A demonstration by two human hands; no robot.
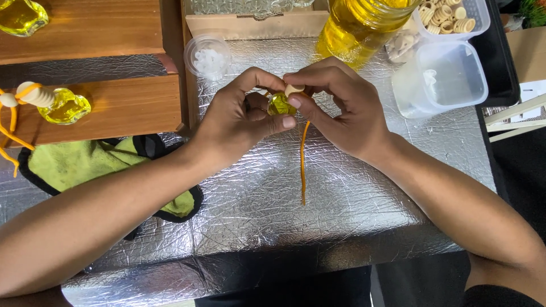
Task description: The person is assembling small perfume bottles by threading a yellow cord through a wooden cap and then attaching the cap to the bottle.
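A small yellow bottle (280, 104) is pinched by the left hand (242, 116) above the foil-covered counter (341, 199); the right hand (335, 108) is closed on its pale stopper (293, 89). The orange cord (303, 165) below the bottle should be kept free.

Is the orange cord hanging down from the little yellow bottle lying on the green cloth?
No, the orange cord hangs from the small yellow bottle onto the silver foil surface, clear of the green cloth.

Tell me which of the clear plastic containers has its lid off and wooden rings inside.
The square tub at the top right corner, open and full of pale wooden rings. The larger tub below it is lidded, and the small round cup holds white bits.
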